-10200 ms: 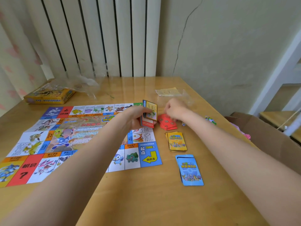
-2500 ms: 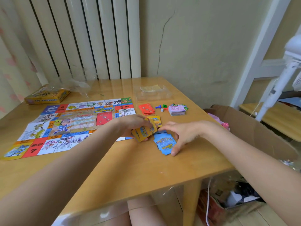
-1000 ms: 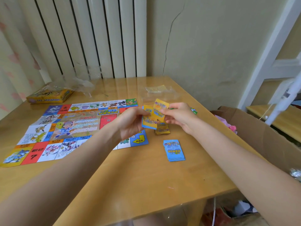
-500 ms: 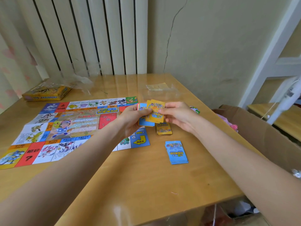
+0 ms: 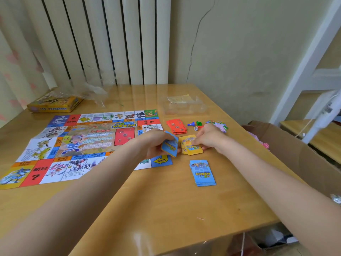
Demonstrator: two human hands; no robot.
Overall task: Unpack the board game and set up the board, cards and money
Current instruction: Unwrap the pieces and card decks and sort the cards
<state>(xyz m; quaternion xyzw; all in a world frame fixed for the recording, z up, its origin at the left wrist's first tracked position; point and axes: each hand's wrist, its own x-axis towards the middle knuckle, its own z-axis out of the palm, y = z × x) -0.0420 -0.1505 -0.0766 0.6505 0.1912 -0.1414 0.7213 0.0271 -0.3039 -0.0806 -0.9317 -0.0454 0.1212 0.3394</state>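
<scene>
The step in hand looks like sorting the cards by colour into separate piles. The board (image 5: 81, 145) already lies unfolded and flat on the counter (image 5: 166, 209), filling the left half of the frame. Just right of its lower right corner, at centre frame, the left hand (image 5: 153, 143) has its fingers curled round a small packet of blue-backed cards (image 5: 170, 147), held tilted above the board's edge. The right hand (image 5: 208, 138) reaches down with fingertips pressing or pinching the top of the yellow pile (image 5: 191, 146) on the counter; whether it grips a card or only touches it is hard to tell, since the fingers hide the contact.

Below these, toward lower centre, a squared blue pile (image 5: 203, 172) sits alone. Above, a red pile (image 5: 176, 126) lies fanned a little, with small pawns (image 5: 194, 124) and a die (image 5: 196, 128) just beside it, and a stack that may be the money (image 5: 218, 125) partly behind the right hand. The game box (image 5: 55, 103) rests at upper left, a clear plastic tray (image 5: 184, 106) at upper centre.

Next, I judge, the right hand should let go of the yellow card, and the blue packet should go onto the blue pile, squared so the edges match; the fanned red cards still want tidying.
</scene>
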